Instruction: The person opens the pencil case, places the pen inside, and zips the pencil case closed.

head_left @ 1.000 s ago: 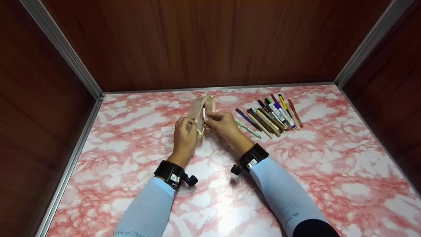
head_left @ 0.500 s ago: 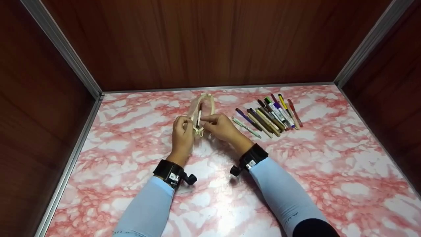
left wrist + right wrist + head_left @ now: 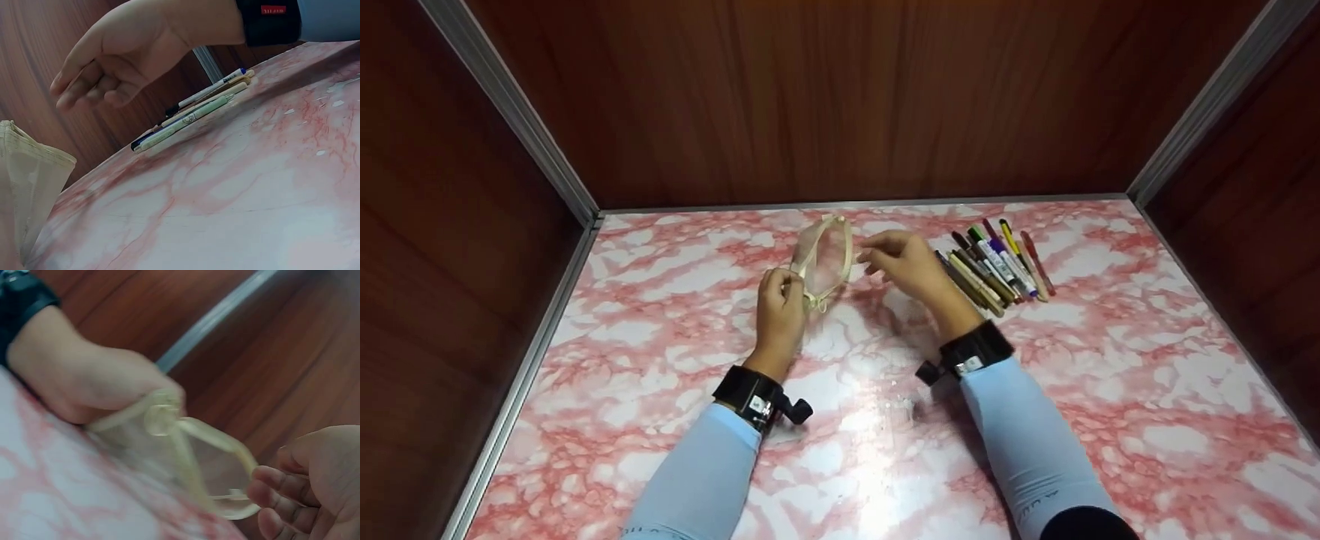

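Observation:
My left hand (image 3: 780, 307) pinches the near left rim of a see-through, cream-edged mesh pouch (image 3: 847, 255), whose mouth gapes upward. The pouch's pale side (image 3: 36, 180) fills the left edge of the left wrist view. To the right of the mouth hovers my right hand (image 3: 915, 266), fingers loosely bent with nothing between them. In the right wrist view the right hand (image 3: 332, 478) is beside the blurred pouch rim (image 3: 188, 455). A light green pen (image 3: 185, 124) lies on the table beyond the right hand; in the head view that hand covers it.
Several pens and markers lie side by side at the right, among them a white marker (image 3: 997, 259), a yellow pen (image 3: 1009, 238) and a red pen (image 3: 1038, 262). Brown wood panels (image 3: 847, 105) wall the marbled table (image 3: 675, 315) at the back and both sides.
My right hand has let go of the white-barrelled pen at the pouch and moved right, toward the pens. That pen is out of sight now. My left hand stays at the pouch rim.

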Action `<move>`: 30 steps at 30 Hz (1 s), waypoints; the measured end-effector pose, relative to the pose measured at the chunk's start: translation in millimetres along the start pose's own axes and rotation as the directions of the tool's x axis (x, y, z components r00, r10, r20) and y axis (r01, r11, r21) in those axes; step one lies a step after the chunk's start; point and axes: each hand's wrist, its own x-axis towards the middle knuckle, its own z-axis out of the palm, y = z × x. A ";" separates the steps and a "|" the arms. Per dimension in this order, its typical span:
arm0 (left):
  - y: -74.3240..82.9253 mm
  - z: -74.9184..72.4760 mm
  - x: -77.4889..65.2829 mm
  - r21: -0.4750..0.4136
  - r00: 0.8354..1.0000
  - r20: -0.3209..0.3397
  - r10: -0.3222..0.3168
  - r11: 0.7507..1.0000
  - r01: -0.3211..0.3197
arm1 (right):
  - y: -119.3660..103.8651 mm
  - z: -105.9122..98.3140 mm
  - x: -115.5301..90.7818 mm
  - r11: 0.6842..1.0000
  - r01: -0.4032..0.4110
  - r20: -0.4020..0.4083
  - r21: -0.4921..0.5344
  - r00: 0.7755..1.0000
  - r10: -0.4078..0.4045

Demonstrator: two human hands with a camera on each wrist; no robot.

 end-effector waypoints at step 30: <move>-1.3 -1.4 -0.5 0.056 0.999 0.013 0.035 0.998 -0.036 | 104.2 -202.1 -67.3 0.869 -0.446 -0.625 -0.214 0.746 0.229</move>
